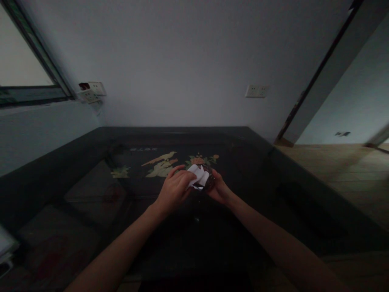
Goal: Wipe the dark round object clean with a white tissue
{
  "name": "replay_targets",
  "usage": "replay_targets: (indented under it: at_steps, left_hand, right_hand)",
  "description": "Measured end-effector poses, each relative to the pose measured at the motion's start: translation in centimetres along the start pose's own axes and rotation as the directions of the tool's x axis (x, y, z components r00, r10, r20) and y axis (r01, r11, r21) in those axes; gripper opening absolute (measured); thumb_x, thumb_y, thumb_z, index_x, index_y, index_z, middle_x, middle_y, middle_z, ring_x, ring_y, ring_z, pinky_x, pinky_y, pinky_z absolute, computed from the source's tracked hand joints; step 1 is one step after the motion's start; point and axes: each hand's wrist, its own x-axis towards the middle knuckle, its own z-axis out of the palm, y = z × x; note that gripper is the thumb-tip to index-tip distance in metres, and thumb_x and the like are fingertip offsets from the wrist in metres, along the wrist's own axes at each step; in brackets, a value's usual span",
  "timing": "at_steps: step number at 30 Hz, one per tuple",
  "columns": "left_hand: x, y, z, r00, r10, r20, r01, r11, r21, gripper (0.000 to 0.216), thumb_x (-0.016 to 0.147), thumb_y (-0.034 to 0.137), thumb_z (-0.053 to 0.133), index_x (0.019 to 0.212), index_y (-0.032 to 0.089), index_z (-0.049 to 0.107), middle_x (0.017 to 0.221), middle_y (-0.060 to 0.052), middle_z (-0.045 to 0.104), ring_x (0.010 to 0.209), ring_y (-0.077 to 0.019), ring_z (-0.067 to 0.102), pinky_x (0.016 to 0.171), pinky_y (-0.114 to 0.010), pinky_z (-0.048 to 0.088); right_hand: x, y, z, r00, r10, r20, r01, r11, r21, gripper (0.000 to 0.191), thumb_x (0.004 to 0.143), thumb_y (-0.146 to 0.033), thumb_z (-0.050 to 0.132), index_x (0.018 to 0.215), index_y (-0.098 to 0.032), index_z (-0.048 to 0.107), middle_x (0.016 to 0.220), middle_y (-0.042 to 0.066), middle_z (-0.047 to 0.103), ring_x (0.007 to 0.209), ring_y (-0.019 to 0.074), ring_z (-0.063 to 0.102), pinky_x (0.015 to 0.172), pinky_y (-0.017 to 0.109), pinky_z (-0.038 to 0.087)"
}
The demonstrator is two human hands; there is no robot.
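Note:
Above the middle of the dark glossy table (pixel 237 219), both hands meet around one small item. My right hand (pixel 220 188) grips a dark, shiny, rounded object (pixel 210 177) by its right side; its surface looks textured with small glints, but its exact kind is too dim to tell. In my left hand (pixel 179 182), the fingers are closed on a crumpled white tissue (pixel 199 174). The tissue lies against the near left face of the dark object and covers much of it. The left fingertips are partly hidden behind the tissue.
A bird and flower picture (pixel 162 164) decorates the tabletop. Behind stands a pale wall with a double socket (pixel 257 91), and more sockets (pixel 94 89) are in the left corner near a window. A white object (pixel 6 243) shows at the left edge. Wooden floor (pixel 331 166) lies right.

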Motion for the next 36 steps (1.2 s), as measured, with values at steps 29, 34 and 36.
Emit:
replay_targets:
  at_steps: [29, 34, 36]
  left_hand:
    - [-0.3, 0.9, 0.0, 0.966, -0.051, 0.255, 0.064, 0.997, -0.043, 0.031, 0.083, 0.016, 0.048, 0.114, 0.018, 0.052, 0.104, -0.011, 0.068, 0.093, -0.0221, 0.065, 0.078, -0.035, 0.051]
    - [-0.4, 1.7, 0.0, 0.928, -0.208, 0.31, 0.27, 0.947, -0.173, 0.027, 0.078, 0.014, 0.049, 0.104, 0.021, 0.049, 0.091, -0.005, 0.065, 0.074, -0.0169, 0.063, 0.066, -0.027, 0.048]
    - [-0.4, 2.1, 0.3, 0.911, -0.277, 0.307, 0.359, 0.897, -0.258, 0.025, 0.075, 0.012, 0.051, 0.098, 0.022, 0.048, 0.084, -0.002, 0.063, 0.068, -0.0149, 0.06, 0.061, -0.025, 0.045]
  right_hand:
    - [0.1, 0.1, 0.2, 0.994, -0.101, -0.041, 0.092, 0.98, -0.175, 0.05, 0.067, -0.055, 0.067, 0.104, -0.023, 0.059, 0.093, 0.004, 0.067, 0.077, 0.0176, 0.061, 0.064, 0.027, 0.046]
    - [0.0, -0.1, 0.4, 0.993, -0.111, -0.047, 0.098, 0.969, -0.228, 0.053, 0.064, -0.055, 0.07, 0.105, -0.024, 0.061, 0.092, 0.002, 0.066, 0.075, 0.0165, 0.06, 0.062, 0.025, 0.046]
    - [0.0, -0.1, 0.3, 0.991, -0.127, -0.035, 0.116, 0.968, -0.222, 0.054, 0.062, -0.056, 0.071, 0.104, -0.023, 0.062, 0.091, 0.002, 0.066, 0.076, 0.0167, 0.06, 0.063, 0.025, 0.047]
